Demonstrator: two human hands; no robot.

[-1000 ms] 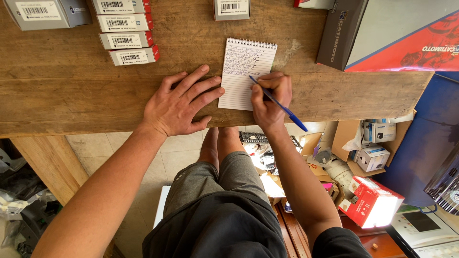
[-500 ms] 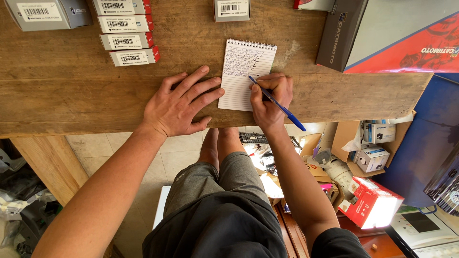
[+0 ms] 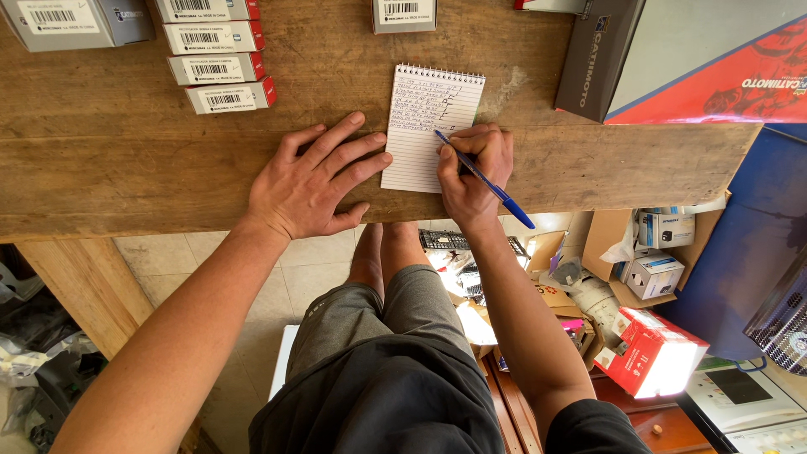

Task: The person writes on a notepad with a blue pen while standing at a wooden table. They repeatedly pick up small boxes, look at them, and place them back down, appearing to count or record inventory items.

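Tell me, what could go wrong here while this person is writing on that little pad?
The spiral notepad is pinned only by the fingertips of the left hand at its edge, so it may slip or turn under the blue pen that the right hand holds, spoiling a line. The right hand also rests on the sheet just below the pen tip, so fresh ink could smear as it travels.

We see even, soft daylight over the wooden counter (image 3: 126,168), with faint shadows under the left hand (image 3: 307,185) and right hand (image 3: 471,172). The red box (image 3: 651,361) on the floor glares white; focus stays sharp, edges bend slightly.
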